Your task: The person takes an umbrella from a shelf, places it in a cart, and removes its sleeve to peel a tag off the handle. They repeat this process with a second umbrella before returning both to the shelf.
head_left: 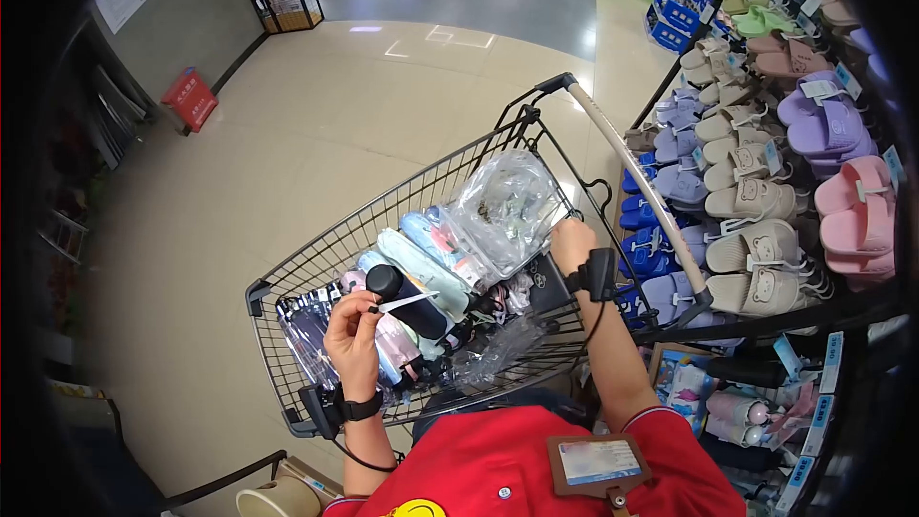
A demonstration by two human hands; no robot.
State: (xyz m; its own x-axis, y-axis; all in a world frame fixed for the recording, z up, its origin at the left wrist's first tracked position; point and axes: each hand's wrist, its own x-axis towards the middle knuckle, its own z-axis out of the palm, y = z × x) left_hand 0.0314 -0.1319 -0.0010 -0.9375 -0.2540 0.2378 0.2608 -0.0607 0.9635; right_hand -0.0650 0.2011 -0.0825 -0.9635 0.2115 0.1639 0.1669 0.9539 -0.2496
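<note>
A narrow white strip [407, 303] lies across a dark cylinder with a round black cap [421, 316], toward the left in a wire shopping cart [257, 299]. The left hand [352, 337] pinches the strip's left end between thumb and finger. Around the cylinder lie pastel bundles [418, 262] (they look like folded umbrellas), with a clear plastic bag [507, 211] to their right. The right hand [572, 243] is curled beside that bag; I cannot tell whether it grips anything. Slippers [751, 199] hang farther right; a red bin [191, 100] stands far left.
</note>
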